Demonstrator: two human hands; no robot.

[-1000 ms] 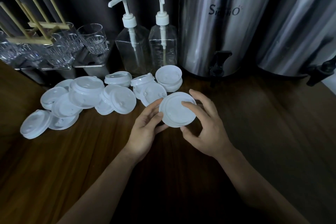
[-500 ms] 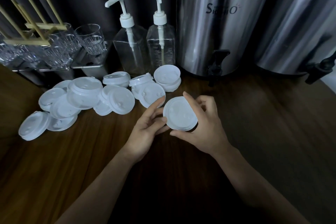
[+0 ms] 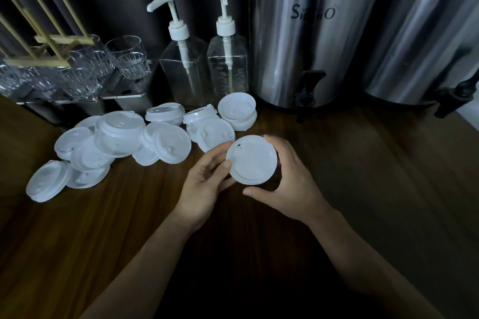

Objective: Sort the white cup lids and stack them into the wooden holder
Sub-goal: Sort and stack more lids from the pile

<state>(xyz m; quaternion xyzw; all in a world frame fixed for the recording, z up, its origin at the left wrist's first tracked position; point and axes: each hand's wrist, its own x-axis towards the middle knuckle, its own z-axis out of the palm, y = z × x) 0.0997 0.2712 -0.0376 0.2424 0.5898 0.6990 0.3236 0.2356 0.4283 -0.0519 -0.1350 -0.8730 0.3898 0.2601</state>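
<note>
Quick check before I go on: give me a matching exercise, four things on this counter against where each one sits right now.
Things
1. held lid
2. wooden holder
3. pump bottles
4. lettered steel urn

Places
A. far left, by the glasses
B. at the back, right of the pump bottles
C. between the left hand and the right hand
D. back centre, just behind the loose lids

Pairs: 1-C, 2-A, 3-D, 4-B

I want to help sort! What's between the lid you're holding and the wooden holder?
In the head view, a heap of loose white lids lies between the held lid and the wooden holder.
</note>
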